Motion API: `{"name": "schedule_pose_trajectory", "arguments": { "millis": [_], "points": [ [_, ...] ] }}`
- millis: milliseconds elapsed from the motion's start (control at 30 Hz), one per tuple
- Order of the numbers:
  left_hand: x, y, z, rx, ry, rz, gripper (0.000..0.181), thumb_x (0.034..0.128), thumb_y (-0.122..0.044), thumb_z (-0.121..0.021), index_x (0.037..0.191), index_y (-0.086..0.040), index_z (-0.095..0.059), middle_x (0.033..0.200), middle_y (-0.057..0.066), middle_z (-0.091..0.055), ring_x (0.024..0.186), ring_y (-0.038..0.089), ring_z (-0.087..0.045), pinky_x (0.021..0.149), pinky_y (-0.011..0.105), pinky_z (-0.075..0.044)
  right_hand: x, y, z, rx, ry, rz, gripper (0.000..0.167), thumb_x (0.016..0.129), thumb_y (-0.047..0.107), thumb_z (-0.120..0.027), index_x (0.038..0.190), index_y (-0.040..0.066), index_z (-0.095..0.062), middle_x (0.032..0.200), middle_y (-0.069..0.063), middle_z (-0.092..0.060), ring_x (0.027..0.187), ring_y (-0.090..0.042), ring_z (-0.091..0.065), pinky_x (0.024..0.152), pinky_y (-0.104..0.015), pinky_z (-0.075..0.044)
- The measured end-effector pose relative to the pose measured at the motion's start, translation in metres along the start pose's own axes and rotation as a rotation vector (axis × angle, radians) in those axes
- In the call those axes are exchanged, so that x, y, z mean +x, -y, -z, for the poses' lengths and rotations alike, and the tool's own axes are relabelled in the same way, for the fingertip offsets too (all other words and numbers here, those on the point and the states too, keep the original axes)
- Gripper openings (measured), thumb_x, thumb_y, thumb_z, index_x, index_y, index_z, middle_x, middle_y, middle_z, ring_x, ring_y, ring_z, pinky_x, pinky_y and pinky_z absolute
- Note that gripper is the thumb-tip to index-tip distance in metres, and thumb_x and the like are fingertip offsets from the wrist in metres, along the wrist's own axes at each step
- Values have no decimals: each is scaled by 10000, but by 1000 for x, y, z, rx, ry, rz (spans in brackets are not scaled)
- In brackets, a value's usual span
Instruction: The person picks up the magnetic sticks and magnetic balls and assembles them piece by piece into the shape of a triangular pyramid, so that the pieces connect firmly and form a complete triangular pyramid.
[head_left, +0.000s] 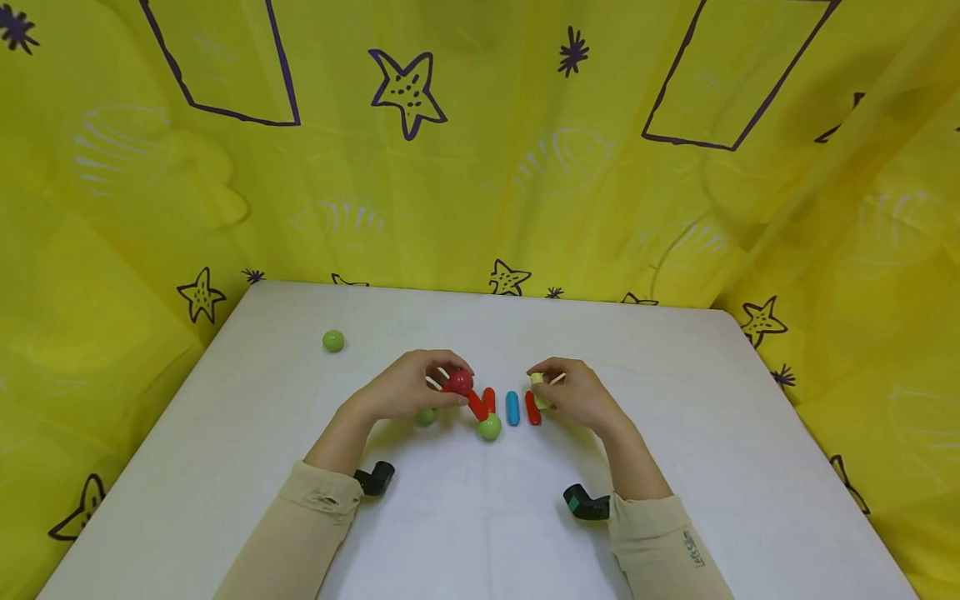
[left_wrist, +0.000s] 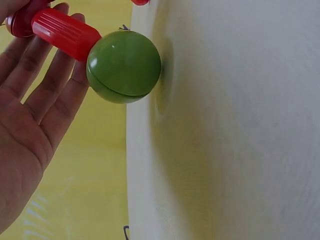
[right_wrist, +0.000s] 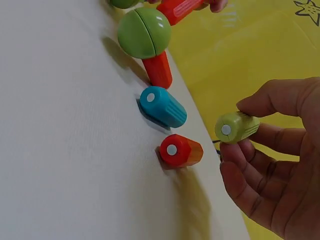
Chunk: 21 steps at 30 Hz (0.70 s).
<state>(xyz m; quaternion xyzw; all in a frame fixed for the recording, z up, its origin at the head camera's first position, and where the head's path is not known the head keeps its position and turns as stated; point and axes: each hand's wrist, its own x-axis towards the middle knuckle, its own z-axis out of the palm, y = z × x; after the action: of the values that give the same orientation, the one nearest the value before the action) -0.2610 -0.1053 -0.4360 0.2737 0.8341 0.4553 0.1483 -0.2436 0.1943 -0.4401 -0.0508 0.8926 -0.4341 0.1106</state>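
In the head view my left hand (head_left: pixel 408 387) holds a red ball (head_left: pixel 461 382) in its fingers. Red rods join this ball to green balls, one green ball (head_left: pixel 490 427) near the middle and another green ball (left_wrist: pixel 124 66) below the hand. My right hand (right_wrist: pixel 280 160) pinches a pale yellow-green rod (right_wrist: pixel 237 126) between thumb and fingers, raised off the table. Beneath it lie a red rod (right_wrist: pixel 180 150) and a blue rod (right_wrist: pixel 164 107), each with a white dot on its end. One more red rod (right_wrist: pixel 158 70) meets or touches the middle green ball; which, I cannot tell.
A loose green ball (head_left: pixel 333 341) sits at the back left of the white table (head_left: pixel 480 533). Yellow curtains (head_left: pixel 480 192) with starfish drawings stand behind and at both sides. Black devices (head_left: pixel 377 478) show at both wrists.
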Motion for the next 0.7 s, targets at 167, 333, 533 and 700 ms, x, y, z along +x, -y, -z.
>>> {"name": "schedule_pose_trajectory", "arguments": {
  "millis": [167,333,533,700],
  "points": [
    [0,1,1,-1,-43,30,295,901,-249,-820,1171,-259,-699,1109,-27,-698,1023,206,-656,808,338,-577,-1,6,-5,80,23,26,288,969,184,-694,1234,72,-704,1065,-105,-610,900,-238,-588,750,-326,-558],
    [1,2,3,-7,-106,53,268,900,-253,-819,1134,-235,-690,1076,-1,-694,963,215,-680,796,341,-575,-3,13,-10,177,41,55,312,966,202,-728,1210,21,-658,1085,-129,-659,930,-300,-669,785,-359,-552],
    [2,3,3,-45,-165,129,300,907,-273,-814,1155,-196,-663,1095,35,-669,908,206,-693,758,326,-578,-6,26,-21,266,68,79,320,949,194,-755,1166,-1,-625,1085,-145,-685,972,-340,-728,726,-332,-563],
    [3,3,3,-59,-192,158,334,900,-284,-822,1164,-169,-653,1108,61,-665,880,197,-706,730,315,-582,-9,35,-35,269,73,64,261,907,179,-790,1090,59,-647,1071,-110,-688,868,-265,-721,671,-310,-535]
  ]
}}
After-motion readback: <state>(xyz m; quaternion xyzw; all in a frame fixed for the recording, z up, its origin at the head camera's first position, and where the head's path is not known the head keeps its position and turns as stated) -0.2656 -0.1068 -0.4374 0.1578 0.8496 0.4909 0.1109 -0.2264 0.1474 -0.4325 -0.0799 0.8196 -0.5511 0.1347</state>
